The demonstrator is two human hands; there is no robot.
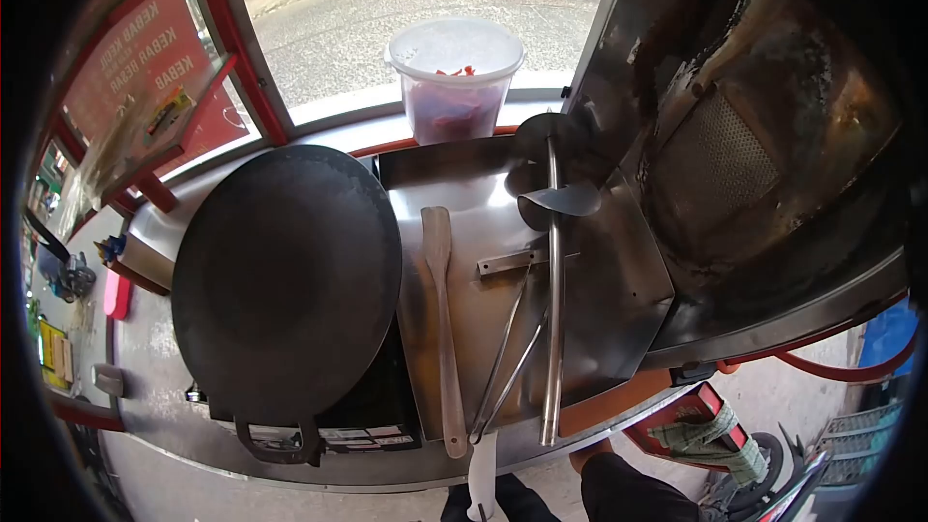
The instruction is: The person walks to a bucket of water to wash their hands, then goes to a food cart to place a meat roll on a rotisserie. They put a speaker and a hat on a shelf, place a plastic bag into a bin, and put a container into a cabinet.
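Observation:
Neither of my hands shows clearly. At the bottom edge, a dark sleeve or clothing (638, 488) has a small patch of bare skin (590, 454) next to the counter; no fingers can be seen there. Nearest to it, a metal kebab spit rod (554, 329) with a disc (565, 198) rests along the steel tray (609, 319). Metal tongs (507, 358) lie left of the rod. A wooden spatula (443, 329) lies further left. Below the tongs, a white handle-like object (481, 478) sticks out past the counter edge.
A large black griddle pan (290, 280) covers the left side over a stove. A lidded plastic tub (452, 87) with reddish contents stands by the window. At right is a scorched metal grill housing (754, 155). A red box (691, 425) stands below the counter.

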